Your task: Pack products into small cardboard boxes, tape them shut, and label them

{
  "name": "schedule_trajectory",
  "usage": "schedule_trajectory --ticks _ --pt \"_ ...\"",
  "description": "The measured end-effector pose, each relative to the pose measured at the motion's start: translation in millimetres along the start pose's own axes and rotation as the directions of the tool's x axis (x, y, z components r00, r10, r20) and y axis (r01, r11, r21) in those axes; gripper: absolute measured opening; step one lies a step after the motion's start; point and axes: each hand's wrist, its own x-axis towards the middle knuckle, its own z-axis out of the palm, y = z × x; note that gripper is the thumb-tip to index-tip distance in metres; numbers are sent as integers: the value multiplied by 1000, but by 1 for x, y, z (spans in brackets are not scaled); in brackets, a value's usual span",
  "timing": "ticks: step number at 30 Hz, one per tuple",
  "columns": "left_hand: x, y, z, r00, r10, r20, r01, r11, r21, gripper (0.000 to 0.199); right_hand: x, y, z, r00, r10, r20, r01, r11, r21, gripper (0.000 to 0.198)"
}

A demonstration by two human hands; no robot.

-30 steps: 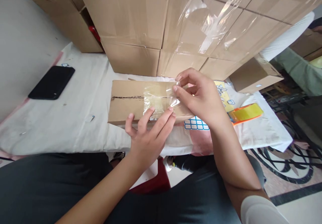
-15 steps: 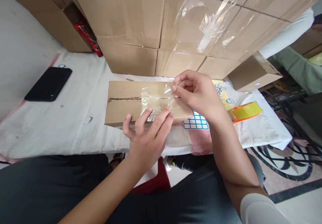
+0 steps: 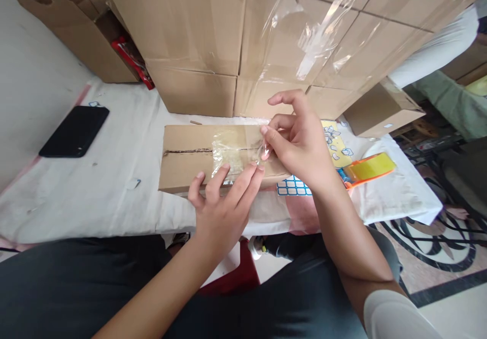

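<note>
A long cardboard box (image 3: 186, 138) lies flat on the cloth-covered table, a dark seam running along its top. Clear packing tape (image 3: 224, 148) covers the middle of that seam, wrinkled and shiny. My left hand (image 3: 228, 192) rests with spread fingers on the box's near edge, its fingertips on or beside the tape. Over the right part of the box, my right hand (image 3: 294, 138) pinches a loose, curled piece of the tape between thumb and a finger. Its index finger is raised away from the pinch.
Stacked, taped cartons (image 3: 198, 24) stand behind the box. A black phone (image 3: 74, 131) lies at left. A blue-edged label sheet (image 3: 294, 187), an orange tape dispenser (image 3: 367, 169) and a yellow sheet (image 3: 333, 141) with scraps are at right, near a smaller carton (image 3: 384, 110).
My right hand has pulled the loose tape end down towards my left fingertips, and its index finger has lifted. The left hand has stayed almost in place on the box.
</note>
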Motion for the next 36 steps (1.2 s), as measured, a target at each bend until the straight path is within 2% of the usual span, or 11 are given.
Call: schedule_trajectory --ticks 12,16,20,24,28,32,36 --pt "-1 0 3 1000 7 -29 -7 1000 8 51 -5 -6 0 998 19 -55 -21 999 -35 31" --pt "-4 1 6 996 -18 -82 17 1000 -13 49 -6 -7 -1 998 24 -55 -26 999 -40 31" --pt "-5 -1 7 997 -44 -66 42 999 -32 48 -8 -5 3 998 1 -70 -1 1000 -10 33" --pt "-4 -2 6 998 -48 -43 47 998 -32 47 -9 -5 6 985 -45 -167 49 999 18 28" --pt "-4 -1 6 998 -55 -34 54 998 -27 47 -8 -15 -9 947 -111 -301 122 992 17 24" --pt "-7 0 8 998 -53 -34 52 998 -36 49 -6 -21 -20 984 -46 -174 64 993 99 25" --pt "-11 -1 11 994 -47 -99 39 997 -73 44 -7 -13 -10 997 66 -35 -63 996 61 24"
